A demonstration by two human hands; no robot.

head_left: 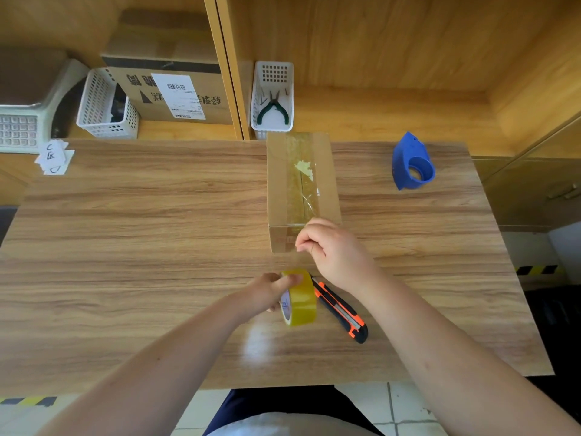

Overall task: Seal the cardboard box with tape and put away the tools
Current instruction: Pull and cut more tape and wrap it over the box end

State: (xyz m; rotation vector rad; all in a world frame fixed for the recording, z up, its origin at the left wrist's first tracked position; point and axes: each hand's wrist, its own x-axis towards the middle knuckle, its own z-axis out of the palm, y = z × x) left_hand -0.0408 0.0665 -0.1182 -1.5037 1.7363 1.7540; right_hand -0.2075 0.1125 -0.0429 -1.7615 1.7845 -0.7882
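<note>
Partly, the right hand point(338, 253) hides the cardboard box point(301, 190) near end.

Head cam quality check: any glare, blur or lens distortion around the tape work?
Head view: a bright glare patch on the wooden table beside the yellow tape roll in the left hand; the right hand is slightly soft; wide-angle bending curves the table edges; the taped cardboard box is sharp.

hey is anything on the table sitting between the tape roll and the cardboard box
Nothing visible does. The left hand holds the tape roll just short of the cardboard box, with bare table between. The utility knife lies off to the right.
</note>
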